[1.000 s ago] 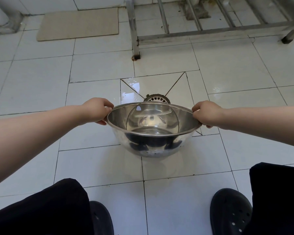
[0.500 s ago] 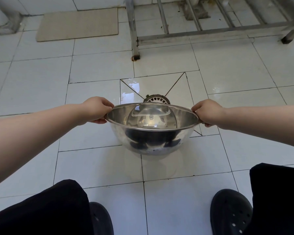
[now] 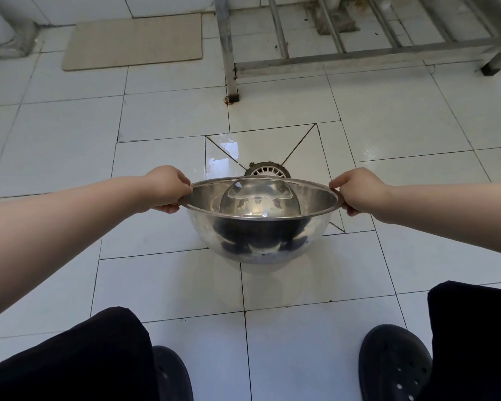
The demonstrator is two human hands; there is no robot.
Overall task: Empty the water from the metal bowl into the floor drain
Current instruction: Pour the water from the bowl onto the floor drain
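Head view: a person crouches over a white tiled floor, holding a bowl with both bare hands
Left hand grip: left hand is closed on the left rim of the round shiny metal bowl, fingers curled under the edge and thumb on top
Right hand grip: right hand is clamped the same way on the right rim, thumb over the lip, fingers below
Bowl: held clear of the floor between the two hands, tipped away from the person so the far rim sits lower; clear water lies pooled toward the far side inside it
Floor drain: round drain with a white slotted grate shows just beyond the bowl's far rim, partly hidden by it, set where diagonal tile cuts meet
Wet patch: glossy film of water on the tile beyond the bowl and to its left
Legs and shoes: black trousers and black perforated clogs at the near side of the bowl, one foot on each side
Metal frame: steel rack leg and rails well beyond the bowl, the foot ringed with rust
Mat: beige rectangular mat far beyond the bowl, to the left of the rack leg
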